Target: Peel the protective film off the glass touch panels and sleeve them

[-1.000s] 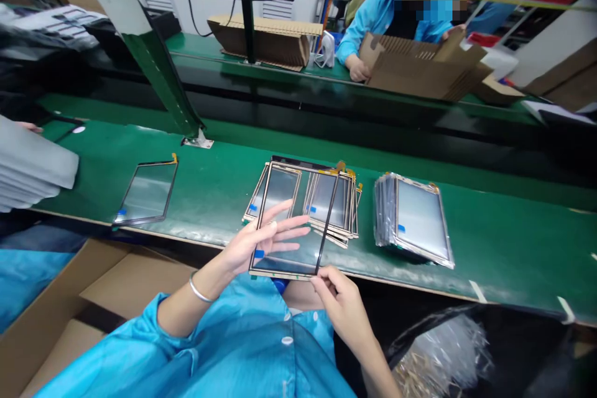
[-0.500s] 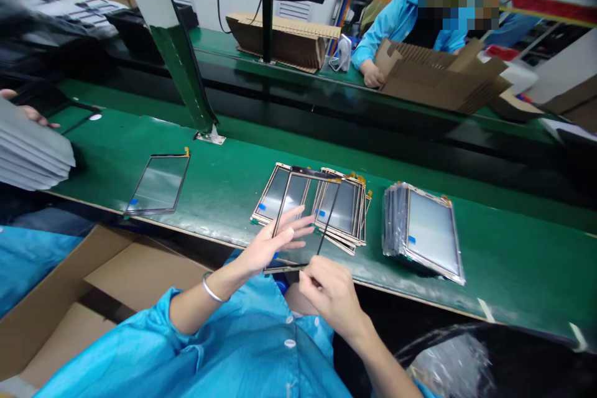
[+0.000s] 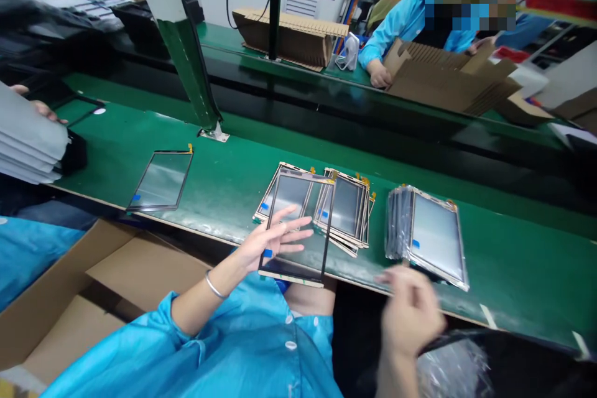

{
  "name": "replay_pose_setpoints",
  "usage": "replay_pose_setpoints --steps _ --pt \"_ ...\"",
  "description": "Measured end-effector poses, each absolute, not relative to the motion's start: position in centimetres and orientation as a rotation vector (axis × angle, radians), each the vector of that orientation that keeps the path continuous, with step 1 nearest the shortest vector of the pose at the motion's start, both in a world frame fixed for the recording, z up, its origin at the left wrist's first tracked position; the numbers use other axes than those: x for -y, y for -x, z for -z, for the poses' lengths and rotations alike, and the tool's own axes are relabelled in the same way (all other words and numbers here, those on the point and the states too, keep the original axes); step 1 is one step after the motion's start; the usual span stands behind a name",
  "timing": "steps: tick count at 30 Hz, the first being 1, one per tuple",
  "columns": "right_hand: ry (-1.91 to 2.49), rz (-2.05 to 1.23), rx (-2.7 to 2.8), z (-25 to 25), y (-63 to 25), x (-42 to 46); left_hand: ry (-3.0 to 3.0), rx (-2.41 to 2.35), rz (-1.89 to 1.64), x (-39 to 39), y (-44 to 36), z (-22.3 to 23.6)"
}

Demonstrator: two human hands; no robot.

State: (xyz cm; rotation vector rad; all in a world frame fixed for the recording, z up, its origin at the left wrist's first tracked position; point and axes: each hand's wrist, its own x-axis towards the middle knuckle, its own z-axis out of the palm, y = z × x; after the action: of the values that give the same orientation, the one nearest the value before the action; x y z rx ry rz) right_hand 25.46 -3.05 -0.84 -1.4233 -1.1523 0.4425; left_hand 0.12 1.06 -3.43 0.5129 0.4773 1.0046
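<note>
A clear, dark-framed touch panel (image 3: pixel 305 264) is held tilted above the bench edge. My left hand (image 3: pixel 275 239) supports it from behind, with the spread fingers showing through the glass. My right hand (image 3: pixel 411 308) is off to the right, blurred, its fingers curled closed; what they hold, if anything, cannot be made out. Behind the held panel lies an overlapping pile of similar panels (image 3: pixel 345 205) with orange flex tails. An upright-leaning stack of wrapped panels (image 3: pixel 436 233) is on the bench just beyond my right hand. One single panel (image 3: pixel 163 180) lies apart at the left.
The green bench (image 3: pixel 224 183) runs across the view, with a green-and-white post (image 3: pixel 186 68) rising from it. Below left is an open cardboard box (image 3: pixel 153 267); crumpled clear plastic (image 3: pixel 454 367) is below right. A person's hand (image 3: pixel 380 74) rests beside cardboard dividers (image 3: pixel 438 84) across the bench.
My right hand has left the lower edge of the held panel and moved right. The panel, still on my left hand, has tipped so its light bottom edge shows.
</note>
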Motion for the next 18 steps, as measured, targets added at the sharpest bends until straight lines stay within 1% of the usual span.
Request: replay_pose_setpoints --steps 3,5,7,13,18 --pt "1.414 -0.765 1.292 4.5 -21.4 5.8 -0.543 -0.490 -1.082 -1.2 -0.2 2.4" --pt "1.386 -0.916 1.246 5.3 -19.6 6.4 -0.572 -0.502 -1.108 -1.1 -0.3 1.9" --pt "1.375 -0.969 1.204 5.2 -19.0 6.4 -0.602 -0.511 -1.122 -0.8 -0.4 1.5" --pt "1.375 -0.956 1.307 5.0 -19.8 5.1 -0.708 -0.544 -1.205 0.4 -0.3 0.9" --pt "1.303 -0.720 1.584 4.6 -19.4 5.5 -0.720 -0.650 -1.304 1.0 -1.1 0.6"
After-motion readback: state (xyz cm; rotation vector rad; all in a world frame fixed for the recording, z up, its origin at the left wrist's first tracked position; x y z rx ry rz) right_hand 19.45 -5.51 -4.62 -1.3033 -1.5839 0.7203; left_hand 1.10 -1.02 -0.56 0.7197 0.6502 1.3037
